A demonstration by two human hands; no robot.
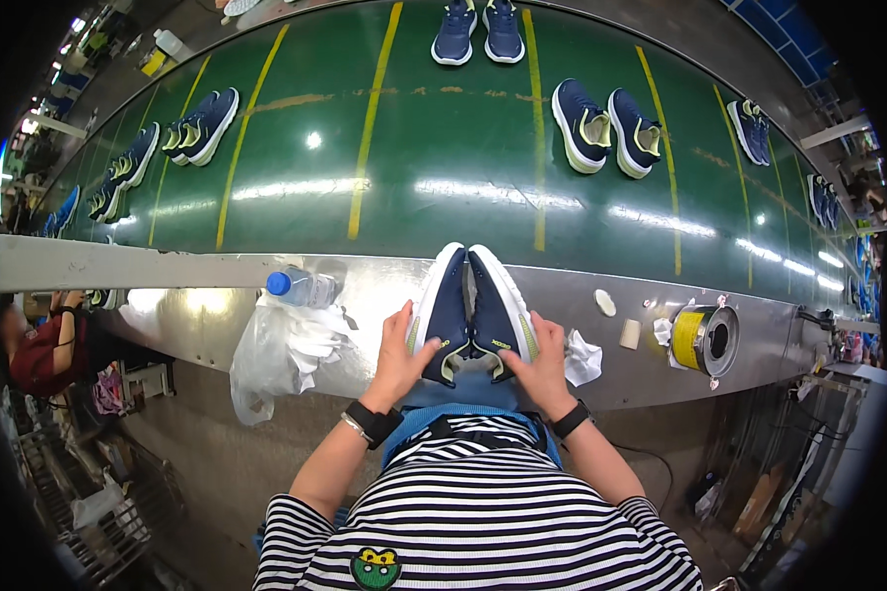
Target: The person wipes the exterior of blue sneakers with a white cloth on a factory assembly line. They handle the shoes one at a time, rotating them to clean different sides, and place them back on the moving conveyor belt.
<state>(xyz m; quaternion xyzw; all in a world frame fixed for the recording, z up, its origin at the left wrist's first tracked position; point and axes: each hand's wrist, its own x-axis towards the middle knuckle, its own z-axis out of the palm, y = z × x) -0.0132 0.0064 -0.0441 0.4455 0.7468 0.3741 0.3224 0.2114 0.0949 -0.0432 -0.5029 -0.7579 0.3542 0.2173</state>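
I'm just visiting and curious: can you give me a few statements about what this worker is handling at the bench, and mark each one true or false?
1. The left hand and the right hand hold a pair of navy shoes between them. True.
2. The held shoes lie on the green conveyor belt. False: they rest on the metal ledge in front of it.
3. A plastic bottle with a blue cap lies left of the shoes. True.
4. The yellow tape roll sits left of the shoes. False: it sits to their right.
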